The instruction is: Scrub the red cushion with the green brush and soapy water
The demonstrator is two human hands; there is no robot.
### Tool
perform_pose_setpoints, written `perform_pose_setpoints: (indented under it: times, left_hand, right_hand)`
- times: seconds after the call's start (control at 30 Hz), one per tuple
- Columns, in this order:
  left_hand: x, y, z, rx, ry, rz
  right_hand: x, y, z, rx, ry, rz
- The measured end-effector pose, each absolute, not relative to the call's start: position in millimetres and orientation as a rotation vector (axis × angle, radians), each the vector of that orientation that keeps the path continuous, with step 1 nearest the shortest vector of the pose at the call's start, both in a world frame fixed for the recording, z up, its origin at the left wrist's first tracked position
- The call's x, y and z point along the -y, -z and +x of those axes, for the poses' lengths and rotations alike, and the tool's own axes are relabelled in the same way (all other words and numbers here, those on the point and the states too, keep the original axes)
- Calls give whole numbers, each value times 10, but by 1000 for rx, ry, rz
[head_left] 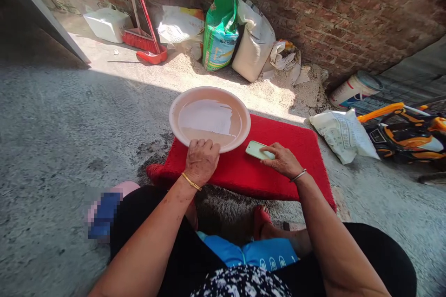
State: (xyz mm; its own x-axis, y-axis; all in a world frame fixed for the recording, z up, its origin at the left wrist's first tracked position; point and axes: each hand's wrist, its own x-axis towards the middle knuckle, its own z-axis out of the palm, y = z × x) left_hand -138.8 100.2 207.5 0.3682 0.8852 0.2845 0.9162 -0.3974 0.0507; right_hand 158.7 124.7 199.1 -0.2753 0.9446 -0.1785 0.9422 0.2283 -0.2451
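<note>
A wide pinkish basin (175,129) holding water sits at the left part of a red mat (289,158). My left hand (202,160) grips the basin's near rim, its fingers curled over the edge. To the right, my right hand (281,160) holds the right end of a pale green oblong block (256,149) between thumb and fingers. This block has rounded ends and a small hole near one end; its underside is hidden. It lies on or just over the mat, beside the basin.
By the brick wall stand a white box (108,25), a red broom (141,41), a dustpan (153,57), a green bag (219,32) and a white sack (254,46). At right are a bucket (355,90), a filled sack (344,134) and an orange-black machine (407,134).
</note>
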Motion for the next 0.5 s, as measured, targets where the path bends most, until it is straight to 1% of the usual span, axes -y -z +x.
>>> perform_pose_setpoints:
  times: [0.13, 0.3, 0.4, 0.5]
  left_hand:
    - [-997, -2085, -1395, 1664, 418, -2514]
    - [-1004, -2080, -1382, 1674, 385, -2502]
    - [-1008, -2077, -1383, 1675, 375, -2495]
    - [-1009, -2081, -1387, 1681, 372, -2497]
  right_hand:
    - [-1338, -1963, 1636, 2219, -404, -2019]
    - [-1450, -1901, 1131, 2010, -381, -2310]
    - [-1367, -1900, 915, 2096, -316, -2311]
    - [-1235, -1918, 1013, 2251, -237, -2232]
